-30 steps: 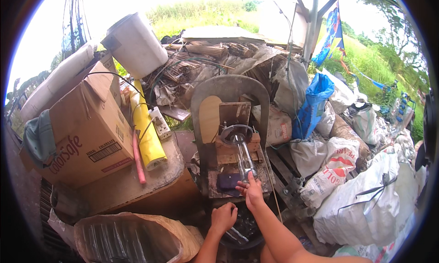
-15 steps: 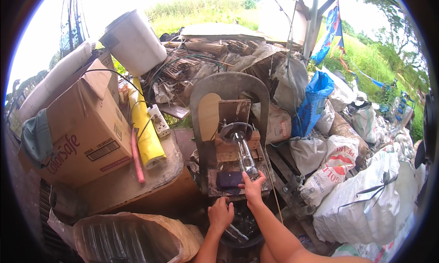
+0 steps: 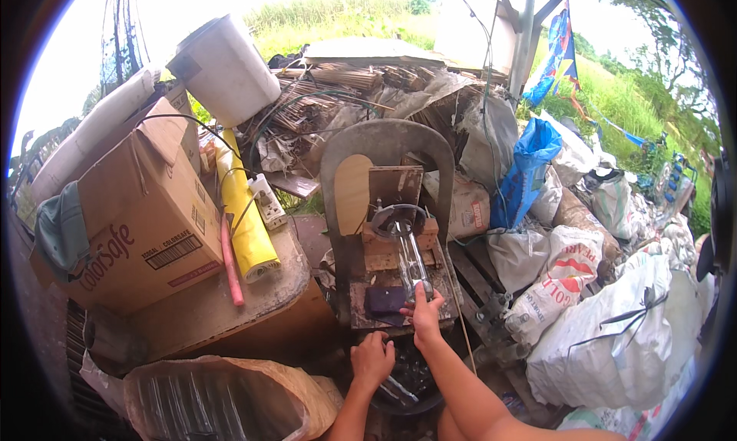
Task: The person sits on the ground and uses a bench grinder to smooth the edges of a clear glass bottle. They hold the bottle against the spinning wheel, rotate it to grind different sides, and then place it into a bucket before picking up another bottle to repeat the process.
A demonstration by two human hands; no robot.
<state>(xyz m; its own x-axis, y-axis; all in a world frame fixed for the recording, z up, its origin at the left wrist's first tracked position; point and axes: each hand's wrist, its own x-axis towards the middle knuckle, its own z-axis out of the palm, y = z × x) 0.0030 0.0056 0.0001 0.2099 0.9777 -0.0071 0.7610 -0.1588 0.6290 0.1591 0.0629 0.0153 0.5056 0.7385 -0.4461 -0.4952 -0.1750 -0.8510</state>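
My right hand (image 3: 427, 317) is closed on the near end of a clear glass bottle (image 3: 412, 258). The bottle slants away from me, and its far end rests in a dark ring (image 3: 398, 220) fixed to a wooden stand (image 3: 381, 255). Below and left of it my left hand (image 3: 372, 360) is curled, its fingers bent inward; whatever they may hold is hidden. A dark purple block (image 3: 384, 303) lies on the board between the stand and my hands. Under my hands is a dark basin (image 3: 421, 381) with glassy pieces in it.
The stand sits on a grey plastic chair (image 3: 332, 161). To the left are a table (image 3: 288, 284) with a cardboard box (image 3: 146, 218), a yellow roll (image 3: 247, 211) and a power strip (image 3: 267, 201). An open sack (image 3: 223, 372) of glassy items stands near left. White sacks (image 3: 606, 341) crowd the right.
The bottle and my right hand have barely shifted, with the bottle turning slightly in the ring. My left hand stays nearly in place.
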